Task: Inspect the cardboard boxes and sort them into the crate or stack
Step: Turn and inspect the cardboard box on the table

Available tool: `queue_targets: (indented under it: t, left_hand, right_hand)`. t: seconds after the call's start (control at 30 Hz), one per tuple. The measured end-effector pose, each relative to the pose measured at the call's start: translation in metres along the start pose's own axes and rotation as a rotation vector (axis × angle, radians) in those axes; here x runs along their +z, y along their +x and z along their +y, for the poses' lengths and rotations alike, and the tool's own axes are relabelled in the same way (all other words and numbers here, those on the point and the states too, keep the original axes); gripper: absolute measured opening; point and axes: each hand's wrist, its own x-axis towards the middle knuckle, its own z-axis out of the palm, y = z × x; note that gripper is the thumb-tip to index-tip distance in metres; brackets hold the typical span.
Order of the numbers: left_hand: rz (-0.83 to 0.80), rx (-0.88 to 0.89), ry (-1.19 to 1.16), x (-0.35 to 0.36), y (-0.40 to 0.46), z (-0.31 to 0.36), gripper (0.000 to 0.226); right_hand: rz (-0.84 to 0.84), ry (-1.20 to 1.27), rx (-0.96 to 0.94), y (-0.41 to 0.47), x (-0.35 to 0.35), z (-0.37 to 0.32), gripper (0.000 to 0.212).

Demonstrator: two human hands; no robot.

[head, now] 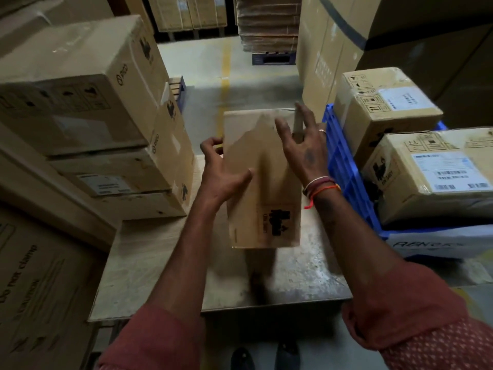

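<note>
My left fingers (213, 145) curl round the left edge of the box (262, 180), with the thumb laid flat across its front face; my left hand (221, 169) grips it there. My right fingers (282, 129) are straight and spread against the box's upper right corner, so my right hand (306, 150) only touches it, holding nothing. A ring sits on 1 finger and thread bands circle that wrist.

The box is tall, plain brown corrugated cardboard, its surface matte and a little scuffed, with a black printed symbol low on the front. It is blurred, and I cannot tell whether its bottom edge rests on the table (306, 276) or hangs just above it. The table top is pale, mottled and worn-looking, with a straight near edge.

Just to the right stands the blue plastic crate (344, 166), its wall ribbed and slotted. 2 squat cardboard boxes (386, 108) sit in it, taped, with white barcode labels. On the left is a stack (106, 129) of 3 larger cartons, smooth-faced and square-cornered. My sleeves (416, 316) are rust-red, patterned cloth.
</note>
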Motion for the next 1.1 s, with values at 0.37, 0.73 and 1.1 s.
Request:
queue_targets:
  t: [0.37,0.73,1.1]
  left_hand:
    - [-0.002,0.078,0.018,0.009,-0.064,-0.053,0.121]
    - [-0.283,0.094,0.189,-0.035,-0.045,-0.006,0.06]
    - [-0.169,0.084,0.614,0.029,0.028,0.019,0.072]
  right_hand:
    - [0.015,-0.038,-0.098,-0.091,-0.013,0.023,0.064]
    - [-0.418,-0.259,-0.096,-0.025,-0.018,0.028,0.066]
    - [-0.576,-0.648,-0.164,-0.004,-0.023,0.034,0.08]
